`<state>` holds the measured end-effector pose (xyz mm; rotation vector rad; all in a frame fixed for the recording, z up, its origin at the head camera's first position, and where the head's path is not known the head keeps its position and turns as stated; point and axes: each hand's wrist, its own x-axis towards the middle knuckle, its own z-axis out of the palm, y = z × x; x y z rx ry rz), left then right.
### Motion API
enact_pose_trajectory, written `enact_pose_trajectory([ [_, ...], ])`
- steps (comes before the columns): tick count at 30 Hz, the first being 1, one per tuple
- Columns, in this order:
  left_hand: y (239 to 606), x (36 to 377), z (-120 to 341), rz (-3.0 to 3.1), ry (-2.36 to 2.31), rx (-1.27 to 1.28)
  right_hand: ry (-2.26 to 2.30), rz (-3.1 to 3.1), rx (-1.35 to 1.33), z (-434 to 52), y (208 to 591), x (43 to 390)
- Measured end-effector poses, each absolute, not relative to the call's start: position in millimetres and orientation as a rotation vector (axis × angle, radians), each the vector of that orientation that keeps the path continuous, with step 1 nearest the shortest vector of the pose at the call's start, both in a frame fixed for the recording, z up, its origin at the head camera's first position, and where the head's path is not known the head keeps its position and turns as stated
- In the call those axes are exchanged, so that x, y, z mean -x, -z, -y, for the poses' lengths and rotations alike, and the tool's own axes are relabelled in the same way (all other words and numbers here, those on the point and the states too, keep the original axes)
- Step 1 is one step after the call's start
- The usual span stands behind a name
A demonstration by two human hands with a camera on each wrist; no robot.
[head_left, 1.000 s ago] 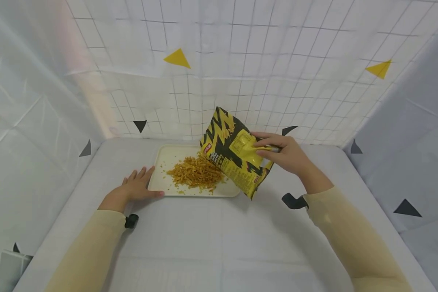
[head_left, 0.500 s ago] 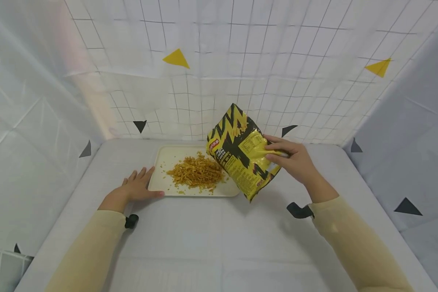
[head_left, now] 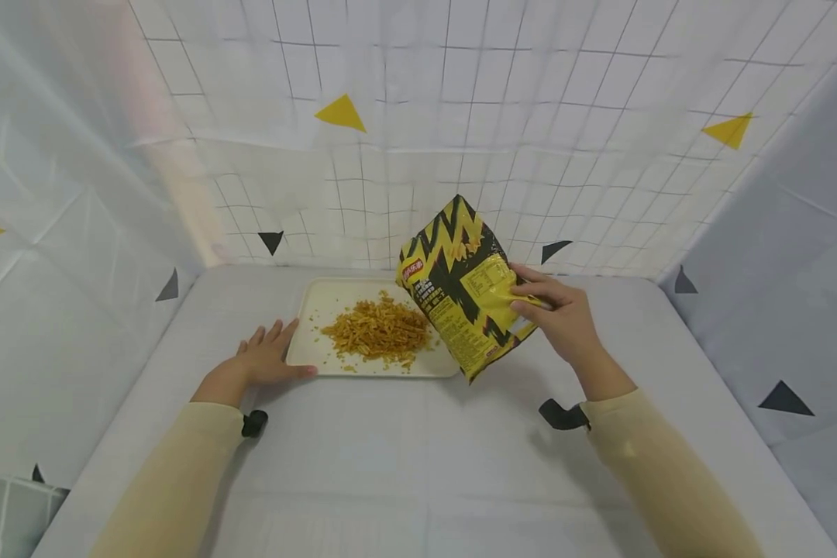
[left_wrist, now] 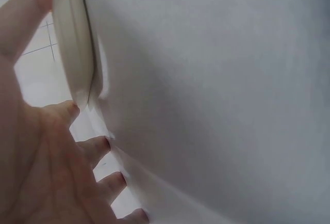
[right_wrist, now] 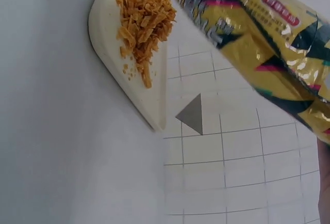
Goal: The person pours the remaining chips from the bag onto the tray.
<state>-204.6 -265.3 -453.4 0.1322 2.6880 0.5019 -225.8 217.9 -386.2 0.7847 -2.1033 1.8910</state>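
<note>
My right hand (head_left: 558, 310) pinches a yellow and black snack bag (head_left: 460, 287) by its lower right end and holds it tilted in the air. The bag's upper left side hangs over the right part of a cream tray (head_left: 309, 310). A heap of orange-brown snack sticks (head_left: 380, 329) with crumbs lies on that tray. My left hand (head_left: 261, 358) lies spread at the tray's left end, its thumb along the front corner. In the left wrist view its straight fingers touch the tray's edge (left_wrist: 75, 38). The right wrist view shows the bag (right_wrist: 258, 43) above and beside the heap (right_wrist: 144, 17).
A white-covered table (head_left: 363, 465) bears the tray near its back edge. Behind it rises a white gridded sheet (head_left: 418, 170) with yellow and black triangles. Pale sheets (head_left: 774, 294) close off both sides.
The bag has moved right and slightly up in my right hand, away from the tray's middle, so more of the heap shows. My left hand stays on the tray.
</note>
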Motion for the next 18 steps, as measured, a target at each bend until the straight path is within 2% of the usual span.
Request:
enact_pose_trajectory([
  [18,454,203,265,-2.69,-0.514,-0.13,-1.805,1.877,-0.727,-201,400,212],
])
